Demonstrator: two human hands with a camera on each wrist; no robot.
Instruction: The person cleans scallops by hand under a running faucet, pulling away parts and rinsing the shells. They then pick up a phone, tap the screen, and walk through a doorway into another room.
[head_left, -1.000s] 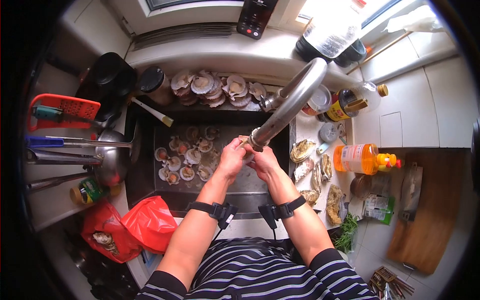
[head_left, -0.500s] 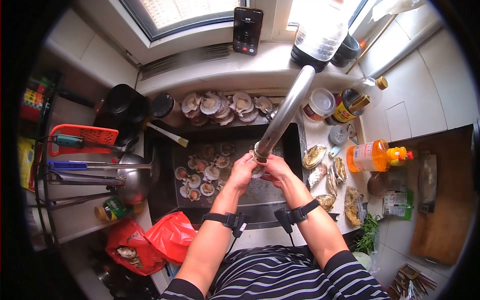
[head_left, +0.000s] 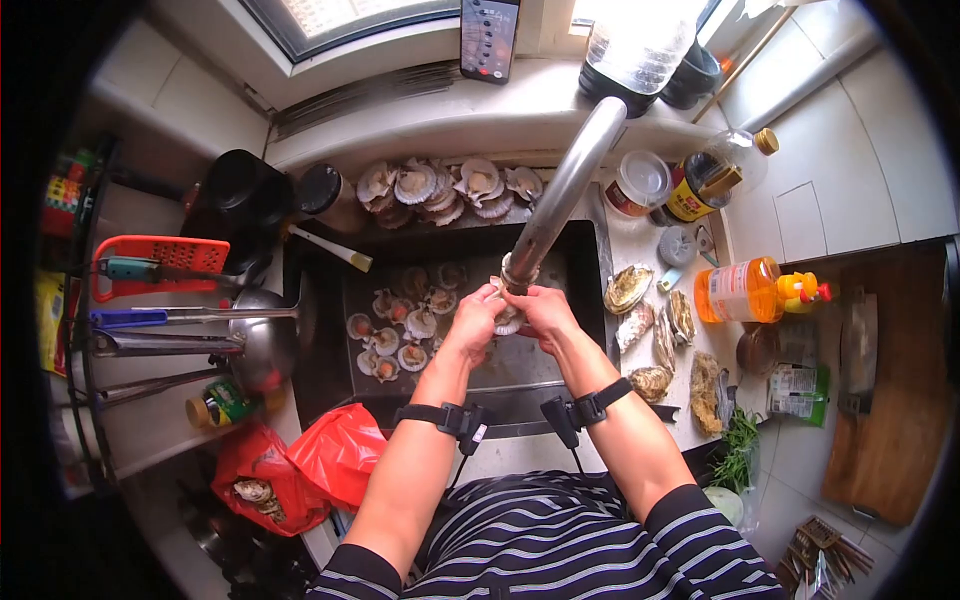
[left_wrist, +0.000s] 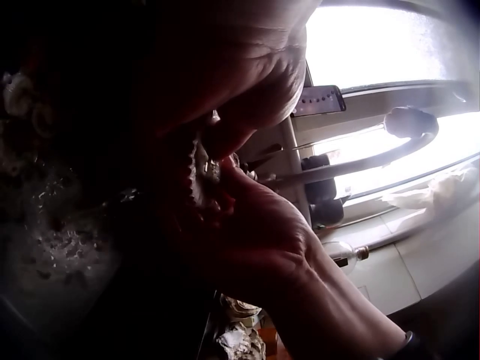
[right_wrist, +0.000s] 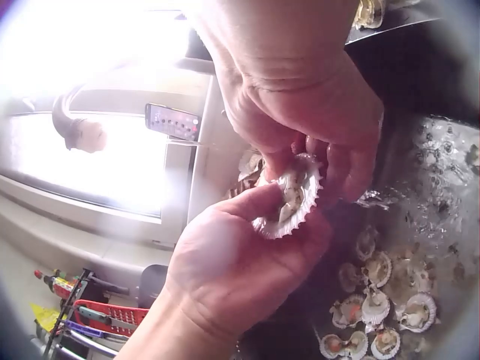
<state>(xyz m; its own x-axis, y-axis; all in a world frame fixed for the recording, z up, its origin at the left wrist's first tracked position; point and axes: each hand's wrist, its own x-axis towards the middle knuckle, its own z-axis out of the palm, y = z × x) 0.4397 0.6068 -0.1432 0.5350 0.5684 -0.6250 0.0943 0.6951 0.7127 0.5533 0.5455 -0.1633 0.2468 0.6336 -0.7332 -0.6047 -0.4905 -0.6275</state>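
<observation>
Both hands hold one scallop on its ridged half shell (right_wrist: 306, 196) under the tap (head_left: 565, 190). Its open side shows in the right wrist view. My left hand (head_left: 478, 322) grips one edge, the thumb lying over the inside of the shell. From the other side my right hand (head_left: 547, 315) pinches the rim, its fingertips on the scallop. Water splashes beside the fingers and over the sink floor (right_wrist: 450, 172). In the sink, left of the hands, lie several opened scallops (head_left: 420, 322). The left wrist view is dark, with the shell's toothed edge (left_wrist: 196, 176) between both hands.
Scallops are stacked (head_left: 415, 185) on the ledge behind the sink. Oysters (head_left: 628, 288) and an orange bottle (head_left: 738, 290) stand at the right. Ladles and other utensils (head_left: 170, 315) hang left, above a red bag (head_left: 340, 455). A phone (head_left: 488, 38) leans at the window.
The head view has swung, so the scene sits farther right and lower than a second ago. Both hands stay together under the tap, holding the scallop.
</observation>
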